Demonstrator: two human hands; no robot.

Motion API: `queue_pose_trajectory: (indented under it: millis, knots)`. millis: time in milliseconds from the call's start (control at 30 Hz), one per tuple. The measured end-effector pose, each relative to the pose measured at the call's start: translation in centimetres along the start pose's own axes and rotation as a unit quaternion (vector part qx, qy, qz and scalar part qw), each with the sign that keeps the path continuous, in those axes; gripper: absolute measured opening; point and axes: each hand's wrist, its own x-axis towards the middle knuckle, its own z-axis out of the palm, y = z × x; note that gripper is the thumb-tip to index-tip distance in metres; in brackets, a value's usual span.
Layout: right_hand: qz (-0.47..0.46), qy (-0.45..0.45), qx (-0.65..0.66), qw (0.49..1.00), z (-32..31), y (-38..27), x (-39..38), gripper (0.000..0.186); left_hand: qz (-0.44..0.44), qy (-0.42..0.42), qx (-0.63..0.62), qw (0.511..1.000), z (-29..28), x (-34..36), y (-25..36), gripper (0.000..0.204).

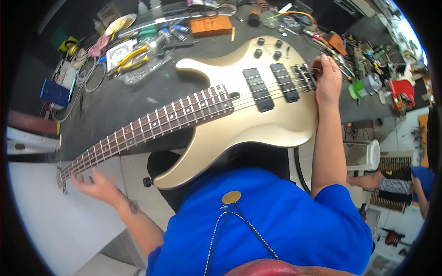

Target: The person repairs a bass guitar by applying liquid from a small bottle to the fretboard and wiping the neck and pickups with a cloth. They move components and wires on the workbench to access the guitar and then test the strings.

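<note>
A gold bass guitar (271, 117) lies face up across the dark workbench edge and over my lap, its neck slanting down to the left. My left hand (97, 185) is beside the neck's far end, just below the headstock (61, 177). Its fingers are spread, slightly blurred, and hold nothing that I can see. At the tail end of the body, my right hand (328, 78) is bent in by the metal bridge (302, 78). Its fingers curl together there; anything small between them is hidden. Strings run over two black pickups (258, 90) to the bridge.
Yellow-handled pliers (131, 62) lie on a clear plastic bag at the back left. An orange-brown box (211, 26) stands behind the bass. Many hand tools, a green-labelled bottle (361, 87) and a red container (403, 92) crowd the right. A blue phone (54, 93) is at the left edge. Another person sits at the far right.
</note>
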Motion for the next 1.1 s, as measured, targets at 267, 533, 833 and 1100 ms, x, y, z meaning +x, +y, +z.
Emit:
queue_pose_trajectory:
  millis: [267,533,833,1100]
  knots:
    - [0.033,0.055,-0.173,0.983,-6.2,-0.4,-1.2,0.024,-0.446,-0.178,-0.485,0.731,0.0,2.4,-3.1,0.048]
    - [0.007,0.043,-0.419,0.907,-9.4,-0.4,-1.1,0.024,-0.405,-0.183,-0.47,0.763,0.7,2.9,-2.5,0.047]
    - [0.041,0.086,-0.676,0.731,-14.2,-1.6,5.9,0.032,-0.355,-0.2,-0.483,0.775,0.3,3.5,-1.2,0.034]
    - [-0.009,0.059,-0.76,0.648,-10.8,2.0,8.4,0.034,-0.354,-0.232,-0.496,0.758,2.1,2.2,-1.8,0.03]
